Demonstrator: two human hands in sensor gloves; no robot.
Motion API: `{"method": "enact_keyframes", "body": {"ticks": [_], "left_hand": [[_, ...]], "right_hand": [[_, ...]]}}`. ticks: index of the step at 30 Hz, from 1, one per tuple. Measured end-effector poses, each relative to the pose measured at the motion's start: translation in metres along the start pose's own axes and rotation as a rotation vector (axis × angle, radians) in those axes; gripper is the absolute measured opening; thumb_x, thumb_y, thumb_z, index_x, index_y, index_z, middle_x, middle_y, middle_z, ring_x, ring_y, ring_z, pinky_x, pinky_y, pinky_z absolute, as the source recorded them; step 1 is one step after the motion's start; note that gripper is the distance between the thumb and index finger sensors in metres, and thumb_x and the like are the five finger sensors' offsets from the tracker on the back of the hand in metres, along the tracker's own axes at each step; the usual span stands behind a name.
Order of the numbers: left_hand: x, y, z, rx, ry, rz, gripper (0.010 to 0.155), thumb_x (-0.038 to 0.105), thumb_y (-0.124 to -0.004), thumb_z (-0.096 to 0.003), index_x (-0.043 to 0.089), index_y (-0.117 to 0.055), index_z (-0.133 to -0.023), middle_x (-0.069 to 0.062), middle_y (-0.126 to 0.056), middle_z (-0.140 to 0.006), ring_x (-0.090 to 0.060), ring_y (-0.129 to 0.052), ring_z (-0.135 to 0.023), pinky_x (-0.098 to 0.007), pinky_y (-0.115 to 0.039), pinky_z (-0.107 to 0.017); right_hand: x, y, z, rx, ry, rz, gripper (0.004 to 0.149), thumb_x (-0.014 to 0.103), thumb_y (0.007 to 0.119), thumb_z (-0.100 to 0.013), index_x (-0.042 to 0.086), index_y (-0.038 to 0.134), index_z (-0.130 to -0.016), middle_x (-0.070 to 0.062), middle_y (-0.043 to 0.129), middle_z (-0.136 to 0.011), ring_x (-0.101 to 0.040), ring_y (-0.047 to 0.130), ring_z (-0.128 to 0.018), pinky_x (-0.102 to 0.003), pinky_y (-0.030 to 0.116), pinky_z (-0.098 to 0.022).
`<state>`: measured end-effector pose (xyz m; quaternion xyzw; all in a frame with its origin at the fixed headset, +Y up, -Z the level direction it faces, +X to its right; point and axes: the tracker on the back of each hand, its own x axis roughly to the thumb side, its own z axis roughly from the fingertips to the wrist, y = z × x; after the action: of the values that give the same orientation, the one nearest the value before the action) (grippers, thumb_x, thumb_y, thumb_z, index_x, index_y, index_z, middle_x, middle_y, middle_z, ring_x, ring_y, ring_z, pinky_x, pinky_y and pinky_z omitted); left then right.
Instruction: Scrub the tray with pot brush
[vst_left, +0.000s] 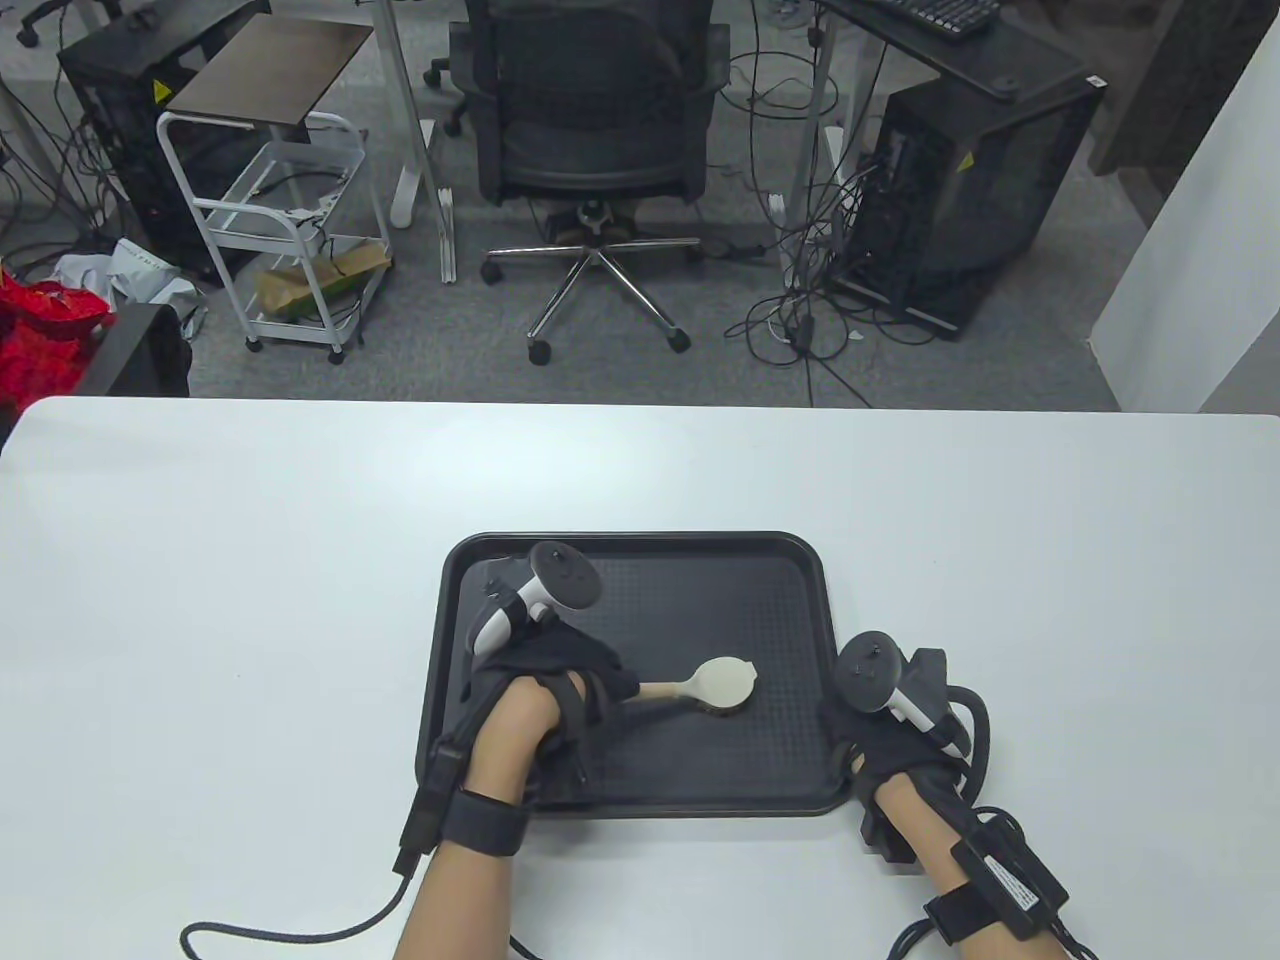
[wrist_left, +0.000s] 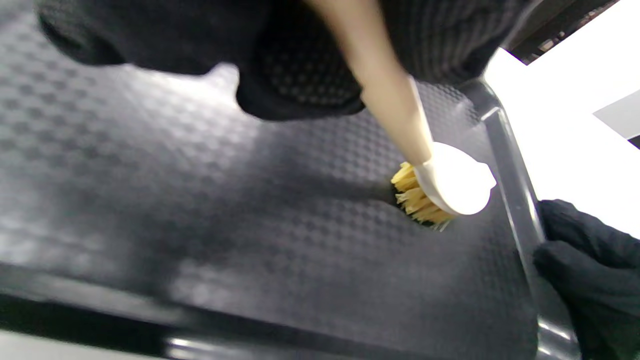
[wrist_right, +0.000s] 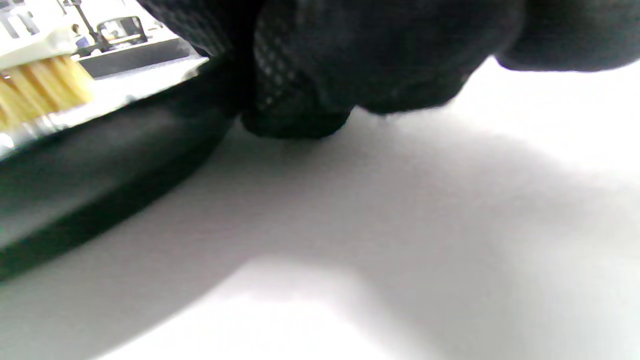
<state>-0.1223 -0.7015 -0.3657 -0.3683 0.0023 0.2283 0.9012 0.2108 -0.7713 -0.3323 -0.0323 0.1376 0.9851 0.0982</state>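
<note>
Your left hand (vst_left: 545, 690) is clamped on the wooden handle of the pot brush (vst_left: 722, 686), gripping it near the handle's end so that the shaft runs out to the right across the tray (vst_left: 640, 790), which leaves the head free of the glove. The left wrist view confirms the grip: the gloved fingers (wrist_left: 300, 75) wrap the shaft, and the pale head sits face down with its yellow bristles (wrist_left: 417, 197) meeting the textured tray floor. In my judgement this low, slanted hold is chosen to put pressure through the bristles while keeping your knuckles off the surface. The brush head lies right of your left hand, in the tray's right-centre, near but not touching the right rim. Your right hand (vst_left: 890, 740) rests at the tray's near right corner, with the glove touching the rim; the left wrist view shows its dark fingers (wrist_left: 575, 250) against the outer edge of the rim (wrist_left: 515, 200). From the right wrist view the fingertips (wrist_right: 300, 115) come down onto the tabletop (wrist_right: 400, 225) just beside the tray wall, but whether they curl under or pinch the rim cannot be told, so I cannot say whether that hand is together or apart. I judge its purpose to be bracing the tray against sliding under the scrubbing strokes. The tray itself lies flat on the white tabletop (vst_left: 200, 550), near the front edge, between your forearms. Scrubbing appears to be under way, with the left and far parts of the tray floor not under the brush at this moment.
</note>
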Motion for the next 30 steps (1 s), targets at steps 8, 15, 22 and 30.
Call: {"method": "enact_keyframes", "body": {"ticks": [8,15,22,30], "left_hand": [[-0.033,0.020,0.012,0.040,0.065,0.034,0.056,0.049,-0.085,-0.0382,0.016,-0.088,-0.084,-0.007,-0.102,-0.052,-0.025,-0.097,-0.019,-0.053,-0.081,-0.046],[-0.078,0.037,0.022,0.080,0.122,0.118,0.056,0.048,-0.088,-0.0356,0.016,-0.092,-0.081,-0.008,-0.104,-0.050,-0.026,-0.097,-0.018,-0.054,-0.081,-0.044],[-0.125,0.050,0.037,0.131,0.172,0.222,0.054,0.046,-0.092,-0.0337,0.015,-0.095,-0.079,-0.009,-0.104,-0.050,-0.029,-0.096,-0.019,-0.055,-0.079,-0.046],[-0.177,0.061,0.059,0.207,0.220,0.362,0.053,0.042,-0.094,-0.0326,0.014,-0.096,-0.078,-0.010,-0.103,-0.051,-0.032,-0.095,-0.022,-0.056,-0.076,-0.049]], "right_hand": [[0.000,0.000,0.000,0.000,0.000,0.000,0.061,0.037,0.073,-0.048,0.006,0.054,-0.097,-0.004,0.097,-0.040,-0.023,0.094,-0.013,-0.045,0.083,-0.023],[0.000,0.000,0.000,0.000,0.001,0.000,0.061,0.037,0.073,-0.048,0.006,0.054,-0.097,-0.004,0.098,-0.040,-0.023,0.094,-0.013,-0.045,0.083,-0.023],[0.000,0.000,0.000,0.000,0.001,0.000,0.060,0.037,0.073,-0.048,0.006,0.054,-0.097,-0.004,0.097,-0.040,-0.023,0.094,-0.013,-0.045,0.083,-0.023],[0.000,0.000,0.000,0.000,0.000,-0.001,0.060,0.037,0.073,-0.048,0.006,0.054,-0.097,-0.004,0.097,-0.040,-0.023,0.094,-0.013,-0.045,0.083,-0.023]]}}
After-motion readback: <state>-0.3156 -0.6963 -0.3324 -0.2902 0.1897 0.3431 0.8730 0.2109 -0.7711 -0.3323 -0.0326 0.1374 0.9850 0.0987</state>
